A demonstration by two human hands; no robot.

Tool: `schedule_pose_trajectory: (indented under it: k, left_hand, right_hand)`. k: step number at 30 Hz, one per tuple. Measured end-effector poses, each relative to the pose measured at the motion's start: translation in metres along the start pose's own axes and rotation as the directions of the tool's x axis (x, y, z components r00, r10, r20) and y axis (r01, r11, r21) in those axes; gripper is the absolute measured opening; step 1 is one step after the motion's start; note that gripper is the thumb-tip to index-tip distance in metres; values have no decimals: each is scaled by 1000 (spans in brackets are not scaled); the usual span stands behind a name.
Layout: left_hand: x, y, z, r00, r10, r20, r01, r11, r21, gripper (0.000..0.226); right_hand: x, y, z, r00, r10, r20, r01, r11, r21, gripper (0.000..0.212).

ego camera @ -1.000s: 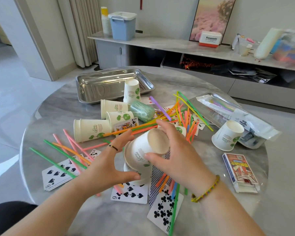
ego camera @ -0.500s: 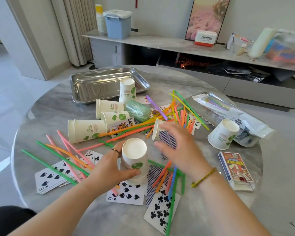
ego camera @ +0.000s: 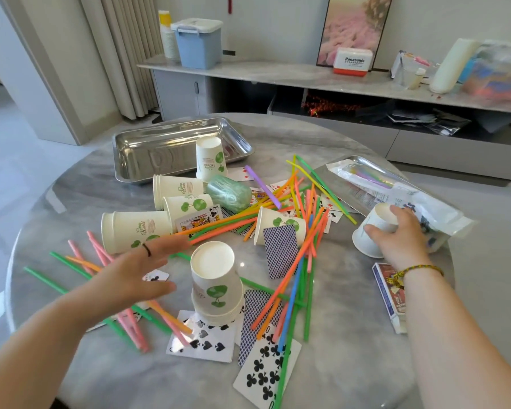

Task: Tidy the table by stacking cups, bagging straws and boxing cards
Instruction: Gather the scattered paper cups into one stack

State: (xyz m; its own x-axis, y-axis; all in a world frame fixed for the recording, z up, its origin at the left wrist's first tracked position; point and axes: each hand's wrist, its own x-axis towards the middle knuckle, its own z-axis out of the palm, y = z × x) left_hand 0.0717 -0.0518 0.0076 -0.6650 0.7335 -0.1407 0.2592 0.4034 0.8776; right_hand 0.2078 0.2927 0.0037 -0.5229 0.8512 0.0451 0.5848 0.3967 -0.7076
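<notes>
Left hand (ego camera: 136, 273): fingers straight and spread wide, holding nothing. It hangs over pink and orange straws, just left of the cup stack and apart from it.
Right hand (ego camera: 398, 237): fingers and thumb curl round a white cup (ego camera: 363, 243). The cup is tilted and sits right beside the straw bag.
Cup stack (ego camera: 216, 284): upside down, near the middle front, on top of some cards.
Loose cups (ego camera: 136, 228): four lie on their sides in the mess. One more stands upside down at the edge of the metal tray (ego camera: 160, 149).
Straws (ego camera: 301, 208): many colours, crossed over each other from the left side to the middle right.
Straw bag (ego camera: 410, 199): lies on a second tray (ego camera: 331, 172) at the far right.
Cards (ego camera: 263, 370): spread at the front, some face up, some face down.
Card box (ego camera: 388, 293): lies flat close to the right edge, under the right wrist.
Green roll (ego camera: 229, 191): sits between the side-lying cups and the straws.
Table (ego camera: 351, 364): round. Bare top shows at the front right, between the club card and the card box, and along the left edge past the green straws.
</notes>
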Motion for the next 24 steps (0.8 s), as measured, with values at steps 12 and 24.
schedule_pose_trajectory:
  k: [12,24]
  left_hand:
    - [124,83,20,995,58,79,-90,849,520,45]
    - [184,82,75,918,-143,369,-284,412,866,86]
  right_hand:
    - [-6,-8,16,998,-40,51,48,986,-159,57]
    - [-3,-13,19,993,-118,30,118,993,16,61]
